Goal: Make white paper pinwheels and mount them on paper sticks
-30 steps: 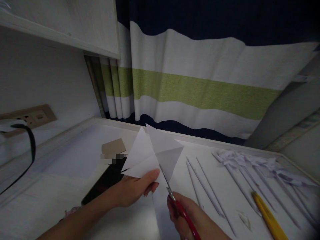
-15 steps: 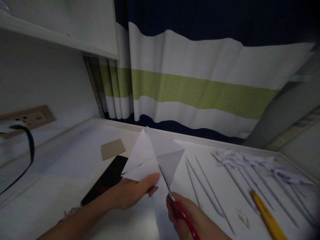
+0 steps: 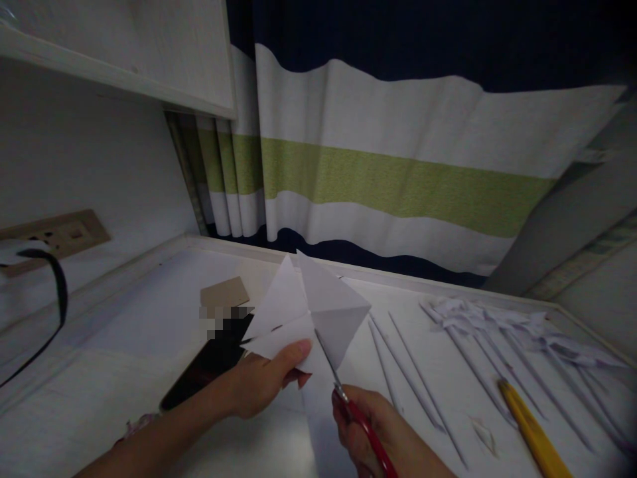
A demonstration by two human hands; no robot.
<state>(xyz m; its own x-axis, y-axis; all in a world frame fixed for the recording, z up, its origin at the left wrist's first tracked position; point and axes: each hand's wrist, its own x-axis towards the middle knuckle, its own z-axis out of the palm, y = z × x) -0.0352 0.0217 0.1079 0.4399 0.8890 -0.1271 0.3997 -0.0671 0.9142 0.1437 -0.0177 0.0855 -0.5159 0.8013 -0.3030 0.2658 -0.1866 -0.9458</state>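
A creased white sheet of paper (image 3: 331, 292), slit into flaps, is held up above the tabletop. My left hand (image 3: 263, 378) pinches its lower left part, thumb on top and fingers beneath. Red-handled scissors (image 3: 365, 425) are gripped in my right hand (image 3: 373, 421), whose fingers wrap round the handles. The blades point up and away, lying along a slit between the lower flap and the right flap. Part of the blades is hidden by the paper.
A dark phone (image 3: 209, 362) lies left of the paper, with a tan card (image 3: 223, 292) behind it. On the right are several thin rolled paper sticks (image 3: 408, 372), paper pinwheels (image 3: 482, 315) and a yellow cutter (image 3: 530, 428). A curtain (image 3: 398, 172) hangs behind.
The flaps at the top of the paper have spread slightly apart, and the right flap has shifted a little right. My left thumb has moved slightly left; the scissors stay almost in place.
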